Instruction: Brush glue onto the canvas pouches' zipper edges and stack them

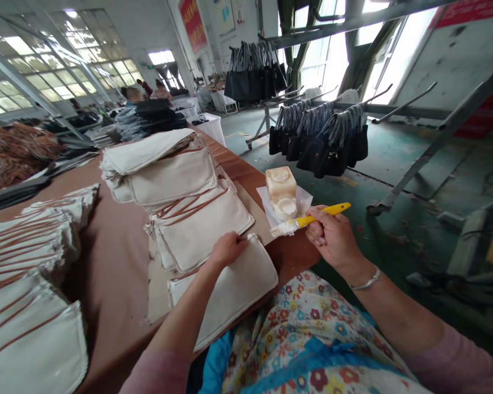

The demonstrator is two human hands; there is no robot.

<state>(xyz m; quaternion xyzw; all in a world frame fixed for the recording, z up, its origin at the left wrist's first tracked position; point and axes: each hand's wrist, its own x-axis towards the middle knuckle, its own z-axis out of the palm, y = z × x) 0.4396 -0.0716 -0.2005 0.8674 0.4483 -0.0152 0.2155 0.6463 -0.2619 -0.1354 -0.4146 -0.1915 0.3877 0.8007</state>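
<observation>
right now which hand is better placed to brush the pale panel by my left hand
Probably your right hand: it holds the yellow brush, whose bristles are coated white. Your left hand is at the edge of the pale panel, without a brush.

1. Your brush [302, 221]: yellow handle [336, 209], whitish at the bristles [285, 227].
2. Panels [240, 287] before you: off-white; strips [197, 201] among them, brown.
3. Your apron [287, 328]: pale, multicoloured flowers [318, 378] (bright blue trim [312, 361]).
4. Your sleeves [460, 355]: pink.
5. Tabletop [119, 262]: reddish brown.
6. Hanging bags [332, 156]: black, grey-wrapped straps [343, 128].
</observation>
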